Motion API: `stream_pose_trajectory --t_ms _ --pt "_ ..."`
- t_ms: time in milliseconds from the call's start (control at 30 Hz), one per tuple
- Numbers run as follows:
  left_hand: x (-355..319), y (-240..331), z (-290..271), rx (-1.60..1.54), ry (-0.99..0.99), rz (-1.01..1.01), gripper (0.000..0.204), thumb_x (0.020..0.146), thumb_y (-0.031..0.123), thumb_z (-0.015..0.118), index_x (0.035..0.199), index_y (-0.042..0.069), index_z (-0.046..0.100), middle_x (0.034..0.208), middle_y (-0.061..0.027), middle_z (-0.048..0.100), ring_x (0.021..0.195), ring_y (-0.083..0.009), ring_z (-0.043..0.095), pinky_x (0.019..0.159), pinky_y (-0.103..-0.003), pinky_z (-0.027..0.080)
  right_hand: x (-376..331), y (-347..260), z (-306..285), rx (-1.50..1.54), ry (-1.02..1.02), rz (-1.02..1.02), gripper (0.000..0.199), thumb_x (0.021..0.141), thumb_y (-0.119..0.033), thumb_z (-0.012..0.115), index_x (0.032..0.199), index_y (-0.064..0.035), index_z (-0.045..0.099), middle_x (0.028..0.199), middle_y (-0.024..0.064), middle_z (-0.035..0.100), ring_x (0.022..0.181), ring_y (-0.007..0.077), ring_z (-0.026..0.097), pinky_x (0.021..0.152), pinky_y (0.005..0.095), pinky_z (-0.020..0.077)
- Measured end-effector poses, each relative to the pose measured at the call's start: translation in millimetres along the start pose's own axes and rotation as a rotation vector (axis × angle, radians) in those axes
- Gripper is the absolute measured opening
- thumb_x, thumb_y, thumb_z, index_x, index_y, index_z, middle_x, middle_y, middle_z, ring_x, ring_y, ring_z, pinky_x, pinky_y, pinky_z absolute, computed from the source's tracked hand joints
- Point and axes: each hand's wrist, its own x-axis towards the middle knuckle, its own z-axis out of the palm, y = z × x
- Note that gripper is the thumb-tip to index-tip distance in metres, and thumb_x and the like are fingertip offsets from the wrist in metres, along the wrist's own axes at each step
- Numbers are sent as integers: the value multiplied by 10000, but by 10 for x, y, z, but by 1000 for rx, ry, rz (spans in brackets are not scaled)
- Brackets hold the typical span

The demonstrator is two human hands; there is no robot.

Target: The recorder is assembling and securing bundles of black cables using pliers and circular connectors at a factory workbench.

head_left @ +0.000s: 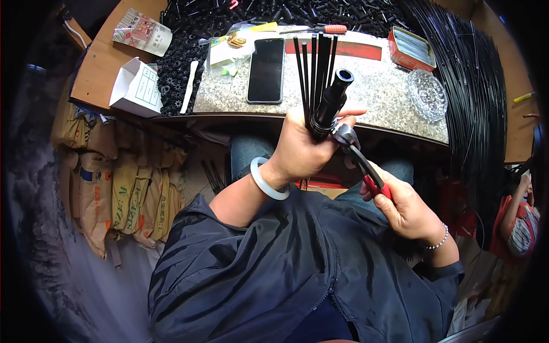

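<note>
My left hand point(302, 147) is closed around a black tubular part point(330, 106) with a hollow upper end. Several thin black rods point(313, 71) stand up beside the tube in the same grip. In my right hand point(409, 207) is a pair of pliers point(361, 160) with red-and-black handles. The metal head of the pliers meets the base of the tube by my left fingers. What exactly the jaws grip is too small to tell.
On the speckled board point(223, 91) lie a phone point(266, 71), a plastic bag point(229, 54) and a screwdriver point(329, 28). A glass ashtray point(427, 94), red tin point(413, 48) and bundled black rods point(469, 86) are rightward. Leftward are a white box point(140, 88) and black parts point(177, 68).
</note>
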Motion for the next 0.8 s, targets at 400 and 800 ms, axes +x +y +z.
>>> stream_pose_trajectory --t_ms 400,800 --pt "17 -29 3 -128 -41 -113 211 816 -71 523 999 -50 626 844 -23 629 708 -40 501 626 -200 428 61 183 195 578 -87 241 463 948 -406 396 786 4 538 555 18 494 469 78 448 444 212 361" --pt "25 -61 -16 -7 2 -82 165 824 -40 540 965 -50 627 955 -88 667 692 -32 505 589 -208 439 70 21 -89 355 -99 238 357 934 -144 475 1275 -41 457 815 41 604 719 86 522 691 238 447"
